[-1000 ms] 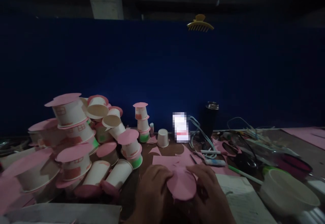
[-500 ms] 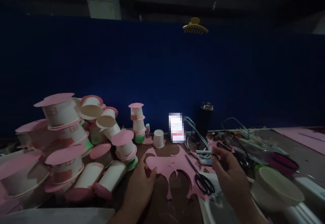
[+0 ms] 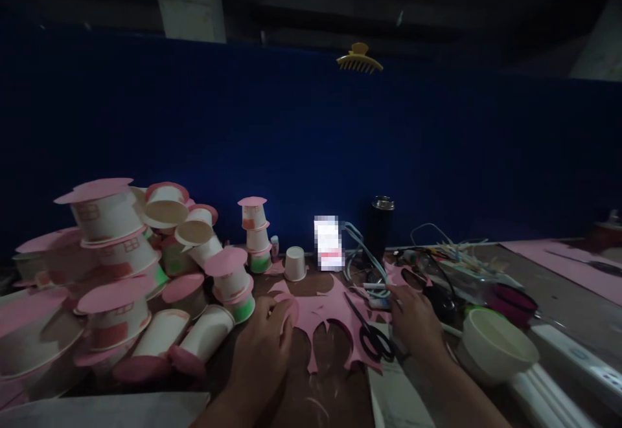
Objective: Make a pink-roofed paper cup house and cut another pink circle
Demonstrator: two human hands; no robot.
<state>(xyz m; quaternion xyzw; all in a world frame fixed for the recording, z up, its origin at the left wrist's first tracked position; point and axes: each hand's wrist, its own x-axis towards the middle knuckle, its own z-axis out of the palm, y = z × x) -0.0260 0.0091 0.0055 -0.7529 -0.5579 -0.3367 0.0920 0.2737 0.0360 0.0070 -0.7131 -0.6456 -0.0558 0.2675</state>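
Observation:
My left hand is curled at the left end of a cut-up pink paper sheet, with a rounded pink paper piece between its fingers. Beyond the sheet's right side, my right hand pinches the end of a slim white pen-like stick. Black-handled scissors lie across the sheet between both hands, blades pointing away. Behind the sheet a plain paper cup stands upside down. A small tower of paper cups with pink paper brims rises just left of it.
Many decorated paper cups are heaped on the left. A lit phone with a pale cable and a dark flask stand against the blue partition. To the right are a pale bowl and a white power strip.
The view has shifted slightly to the right. My right hand is lower, flatter and a little nearer the scissors, still with the white stick. My left hand remains at the pink paper.

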